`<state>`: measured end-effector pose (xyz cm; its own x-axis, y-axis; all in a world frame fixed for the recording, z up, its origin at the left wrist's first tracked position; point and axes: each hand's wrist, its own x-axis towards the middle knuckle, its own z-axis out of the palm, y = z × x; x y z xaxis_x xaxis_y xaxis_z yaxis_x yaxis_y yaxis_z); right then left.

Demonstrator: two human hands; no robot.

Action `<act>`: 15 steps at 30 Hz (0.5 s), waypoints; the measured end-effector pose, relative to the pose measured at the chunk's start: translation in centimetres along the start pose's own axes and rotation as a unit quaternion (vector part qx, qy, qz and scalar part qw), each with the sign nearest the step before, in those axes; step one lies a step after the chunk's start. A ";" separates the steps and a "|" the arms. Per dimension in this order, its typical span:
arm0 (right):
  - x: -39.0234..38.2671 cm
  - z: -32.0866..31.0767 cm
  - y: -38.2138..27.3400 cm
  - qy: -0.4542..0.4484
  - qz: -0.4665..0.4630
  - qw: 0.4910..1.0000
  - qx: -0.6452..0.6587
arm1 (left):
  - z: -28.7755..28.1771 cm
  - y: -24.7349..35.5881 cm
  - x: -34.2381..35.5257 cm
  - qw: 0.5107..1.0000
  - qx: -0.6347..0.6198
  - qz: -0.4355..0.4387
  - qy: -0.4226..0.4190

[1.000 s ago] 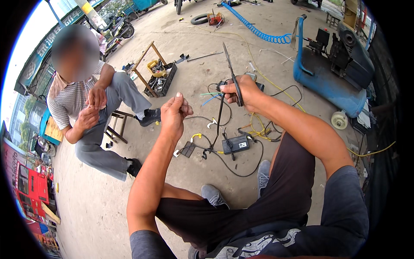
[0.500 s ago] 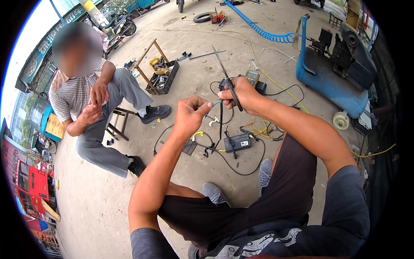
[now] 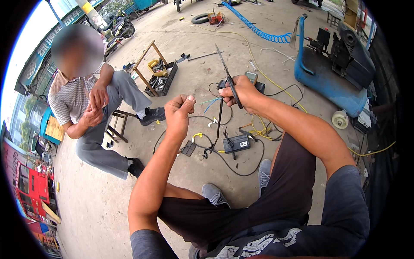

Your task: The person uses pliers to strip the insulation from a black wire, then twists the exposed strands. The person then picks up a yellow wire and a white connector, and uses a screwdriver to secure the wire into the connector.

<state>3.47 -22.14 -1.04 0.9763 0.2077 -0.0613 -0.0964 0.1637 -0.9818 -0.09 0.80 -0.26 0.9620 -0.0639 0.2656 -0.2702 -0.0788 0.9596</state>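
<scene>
Right hand (image 3: 242, 92) is gripping scissors (image 3: 229, 77) plus a black cable (image 3: 220, 114) that's running down below it — blue and green wires (image 3: 215, 100) are poking toward the left hand (image 3: 177, 113), which is pressing thumb to fingers — can't tell if anything's inside.

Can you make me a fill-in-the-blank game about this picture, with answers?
1. The long, slim, dark metal tool is in the camera wearer's ____ hand.
2. The big, rounded metal tank is coloured ____.
3. The open plastic tool crate is coloured ____.
4. The red vehicle is near the picture's ____ edge.

Answers: right; blue; black; left.
</scene>
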 end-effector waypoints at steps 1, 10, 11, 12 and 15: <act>0.0 -0.1 -0.1 -0.002 -0.001 1.000 -0.002 | -0.3 -0.2 0.3 0.999 -0.041 0.005 0.011; -0.7 0.7 0.1 -0.062 -0.008 0.991 -0.115 | 2.0 0.6 -0.8 0.994 -0.004 -0.035 -0.108; -0.9 0.9 0.2 -0.074 -0.005 0.991 -0.112 | 2.1 0.5 -0.9 0.990 0.001 -0.046 -0.132; -1.1 1.1 0.0 -0.087 -0.004 0.990 -0.109 | 2.2 0.6 -0.9 0.991 0.008 -0.044 -0.123; -1.7 1.5 -0.4 -0.079 -0.020 0.991 -0.107 | 2.3 0.8 -1.0 0.995 0.026 -0.046 -0.090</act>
<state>1.52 -21.07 -0.27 0.9346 0.3555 -0.0088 0.0019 -0.0296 -0.9996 -1.31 -1.45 0.02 0.9611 -0.2312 0.1513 -0.1874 -0.1433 0.9718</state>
